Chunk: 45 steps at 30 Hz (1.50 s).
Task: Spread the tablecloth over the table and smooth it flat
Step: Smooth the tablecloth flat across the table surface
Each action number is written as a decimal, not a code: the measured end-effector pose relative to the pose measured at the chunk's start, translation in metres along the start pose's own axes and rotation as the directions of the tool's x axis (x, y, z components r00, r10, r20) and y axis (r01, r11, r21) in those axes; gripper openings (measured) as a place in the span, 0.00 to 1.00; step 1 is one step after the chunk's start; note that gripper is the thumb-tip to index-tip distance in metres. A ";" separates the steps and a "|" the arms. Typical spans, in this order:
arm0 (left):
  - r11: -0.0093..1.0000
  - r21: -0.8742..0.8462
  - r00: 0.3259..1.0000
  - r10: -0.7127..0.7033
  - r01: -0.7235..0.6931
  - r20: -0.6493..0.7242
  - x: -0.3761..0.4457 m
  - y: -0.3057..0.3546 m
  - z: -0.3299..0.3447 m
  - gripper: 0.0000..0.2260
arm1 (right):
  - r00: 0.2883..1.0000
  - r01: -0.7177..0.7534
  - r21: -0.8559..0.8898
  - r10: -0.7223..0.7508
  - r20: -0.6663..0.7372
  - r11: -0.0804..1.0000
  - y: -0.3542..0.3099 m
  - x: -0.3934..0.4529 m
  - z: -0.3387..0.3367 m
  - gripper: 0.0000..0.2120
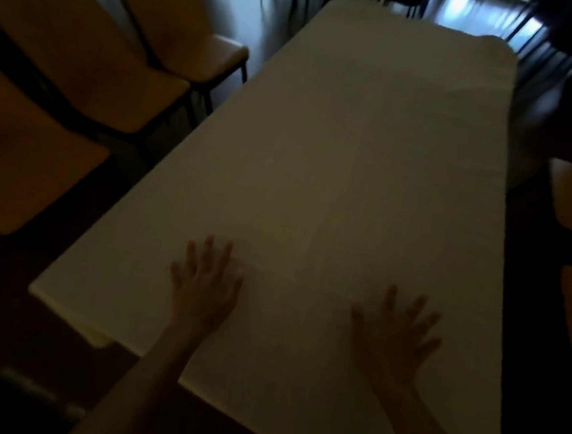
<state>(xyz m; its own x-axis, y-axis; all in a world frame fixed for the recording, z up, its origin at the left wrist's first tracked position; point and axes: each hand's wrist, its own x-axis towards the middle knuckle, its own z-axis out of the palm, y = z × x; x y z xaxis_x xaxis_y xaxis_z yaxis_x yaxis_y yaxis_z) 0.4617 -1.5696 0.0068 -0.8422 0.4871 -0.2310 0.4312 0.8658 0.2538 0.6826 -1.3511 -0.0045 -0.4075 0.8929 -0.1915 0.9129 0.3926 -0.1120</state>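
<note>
A dim room was seen from above, looking down the length of a long rectangular counter. A pale cream cloth tablecloth (366, 175) covered the whole top of the counter, from the near edge to the far edge, and lay mostly flat. At the far right corner the cloth rose in a small rumple and hung down over the right edge.

2 bare hands rested on the tablecloth near the near edge of the counter. The left hand (205, 286) lay palm down toward the near left corner, its fingers straight and spread, gripping nothing. The right hand (393, 335) lay palm down closer to the right edge, fingers also straight and fanned apart, holding nothing. The 2 hands were well apart.

Tan padded chairs with dark frames (94, 64) stood in a row along the left edge of the counter. Pale curtains (246, 4) hung beyond the far edge.
</note>
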 end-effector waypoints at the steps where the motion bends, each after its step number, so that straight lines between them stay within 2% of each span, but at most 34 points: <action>1: 0.999 0.043 1.000 0.011 -0.011 0.017 0.006 -0.002 -0.001 0.34 | 0.998 -0.063 -0.023 0.064 0.018 0.998 0.006 -0.003 0.002 0.41; 4: 0.992 0.123 0.999 0.028 -0.030 0.017 0.014 -0.010 0.001 0.34 | 0.991 -0.119 -0.075 0.123 0.049 0.990 0.013 -0.016 0.013 0.42; 10: 0.983 0.181 0.999 0.033 -0.037 0.027 0.014 -0.018 0.005 0.34 | 0.990 -0.134 -0.018 0.133 -0.036 0.991 0.012 -0.029 0.020 0.40; 17: 0.962 0.274 0.996 -0.011 -0.013 0.086 -0.007 -0.034 0.001 0.33 | 0.988 -0.146 0.017 0.147 -0.049 0.989 0.009 -0.052 0.025 0.42; 23: 0.970 0.243 0.998 -0.038 0.025 0.052 -0.043 -0.052 0.003 0.34 | 0.986 -0.164 -0.022 0.164 -0.027 0.986 0.011 -0.080 0.034 0.44; 26: 0.982 0.191 0.997 -0.028 0.013 0.078 -0.055 -0.064 0.005 0.35 | 0.988 -0.152 -0.013 0.152 -0.010 0.988 0.011 -0.096 0.035 0.44; 29: 0.970 0.244 0.999 -0.017 0.004 0.051 -0.066 -0.080 0.014 0.34 | 0.984 -0.179 -0.034 0.179 0.002 0.983 0.011 -0.108 0.035 0.44; 32: 0.969 0.245 0.999 -0.008 -0.004 0.048 -0.072 -0.084 0.012 0.35 | 0.988 -0.151 0.037 0.152 -0.029 0.988 0.010 -0.120 0.038 0.42; 36: 0.967 0.230 0.992 0.095 -0.111 0.079 -0.068 -0.070 -0.007 0.34 | 0.993 -0.105 0.100 0.109 -0.036 0.990 0.013 -0.127 0.033 0.40; 39: 0.963 0.198 0.983 0.183 -0.181 0.012 -0.029 -0.048 -0.027 0.34 | 1.000 0.026 0.094 -0.025 -0.014 0.995 0.020 -0.097 0.026 0.39; 41: 0.958 0.192 0.975 0.221 -0.214 -0.015 0.004 -0.035 -0.033 0.34 | 1.000 0.031 0.079 -0.031 0.000 0.996 0.024 -0.065 0.022 0.39; 45: 0.955 0.209 0.977 0.202 -0.212 0.069 0.021 -0.040 -0.020 0.34 | 0.993 0.087 -0.046 -0.082 0.083 0.995 0.027 -0.047 0.026 0.41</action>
<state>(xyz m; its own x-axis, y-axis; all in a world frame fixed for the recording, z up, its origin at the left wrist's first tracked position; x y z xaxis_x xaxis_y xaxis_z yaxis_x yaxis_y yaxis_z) 0.4199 -1.5962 0.0104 -0.7132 0.6589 -0.2392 0.6580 0.7469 0.0955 0.7256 -1.3886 -0.0234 -0.4821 0.8361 -0.2619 0.8743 0.4782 -0.0830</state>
